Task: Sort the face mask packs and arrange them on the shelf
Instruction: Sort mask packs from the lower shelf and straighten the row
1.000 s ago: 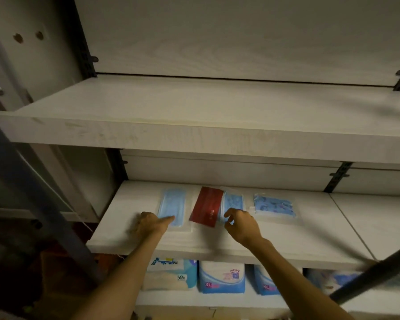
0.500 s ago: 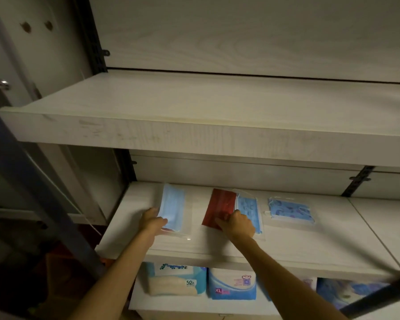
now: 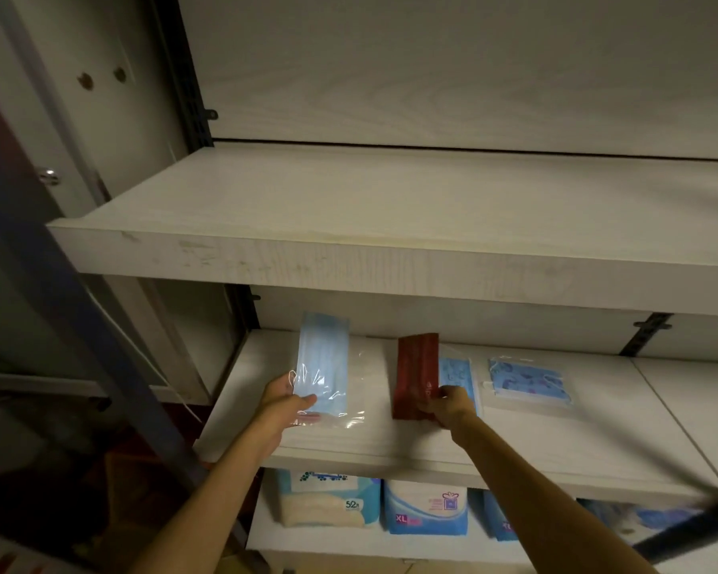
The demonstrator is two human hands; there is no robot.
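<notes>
The left hand (image 3: 280, 401) grips the lower end of a plain blue mask pack (image 3: 323, 362) in clear wrap, thumb over the front, and holds it tilted up off the middle shelf (image 3: 556, 441); the loose end of the wrap trails toward the board beneath it. The right hand (image 3: 442, 406) pinches the lower edge of a red pack (image 3: 416, 372) and stands it nearly upright, its back close against a patterned blue pack (image 3: 457, 372) whose lower part is hidden behind the fingers, so whether that pack is also held cannot be told. A second patterned blue pack (image 3: 529, 381) lies flat just to the right, apart from both hands. Raising one pack in each hand appears to serve comparison by colour, since red sits between blues and breaks the grouping. The upper shelf (image 3: 390, 258) carries nothing visible. Below, diaper packs (image 3: 425, 511) stand in a row. Sorting is judged at an early stage; the red pack likely needs its own spot.
</notes>
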